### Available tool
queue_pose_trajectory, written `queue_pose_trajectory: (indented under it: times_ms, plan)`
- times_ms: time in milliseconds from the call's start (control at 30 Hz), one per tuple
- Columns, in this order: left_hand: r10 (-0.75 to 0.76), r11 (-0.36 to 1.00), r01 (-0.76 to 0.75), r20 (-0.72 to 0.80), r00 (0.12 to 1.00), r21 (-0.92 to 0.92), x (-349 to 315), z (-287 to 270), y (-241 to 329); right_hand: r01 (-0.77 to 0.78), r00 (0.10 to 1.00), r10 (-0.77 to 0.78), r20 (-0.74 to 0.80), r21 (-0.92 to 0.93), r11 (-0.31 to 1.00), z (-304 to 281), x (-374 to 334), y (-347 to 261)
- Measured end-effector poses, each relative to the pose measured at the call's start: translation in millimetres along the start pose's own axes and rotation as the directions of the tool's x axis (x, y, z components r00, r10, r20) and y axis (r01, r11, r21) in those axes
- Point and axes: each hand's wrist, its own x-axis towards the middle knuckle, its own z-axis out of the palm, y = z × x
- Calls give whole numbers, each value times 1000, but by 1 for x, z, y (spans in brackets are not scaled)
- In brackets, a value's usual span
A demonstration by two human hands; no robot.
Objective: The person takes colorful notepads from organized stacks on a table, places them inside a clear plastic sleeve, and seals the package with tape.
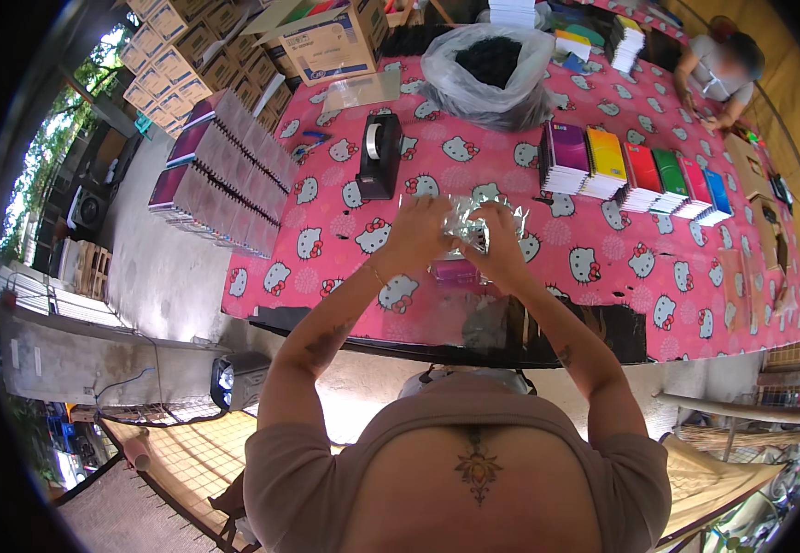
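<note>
Shiny clear plastic wrap (462, 210) lies crumpled between my hands on the pink table cover. Beneath and nearer to me shows the purple end of an item (456, 273), perhaps a notebook; most of it is hidden by the plastic and my hands. My left hand (415, 232) is closed at the left edge of the plastic. On the right side, my right hand (499, 247) has its curled fingers on the plastic. A black tape dispenser (379, 166) with a roll of tape stands just beyond my left hand.
Spiral notebooks (225, 175) are stacked tall at the table's left. Coloured notebook stacks (610, 175) stand in a row to the right. Farther back are a plastic bag of black material (487, 92) and a cardboard box (331, 46). Another person (722, 74) sits at far right.
</note>
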Motion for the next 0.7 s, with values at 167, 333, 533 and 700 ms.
queue_pose_trajectory:
  times_ms: [167,333,533,700]
  plan:
    - [-327,398,575,475,817,-715,8,30,-49,-606,767,546,337,660,443,13,-23,31]
    - [-855,405,773,97,510,-489,-37,19,-199,-615,758,532,377,684,391,28,-18,3]
    - [-771,175,339,85,631,-924,-35,55,-187,-631,733,594,332,657,412,9,-19,9]
    - [-876,208,617,136,463,-759,-89,48,-211,-620,755,531,385,684,385,24,-15,-1]
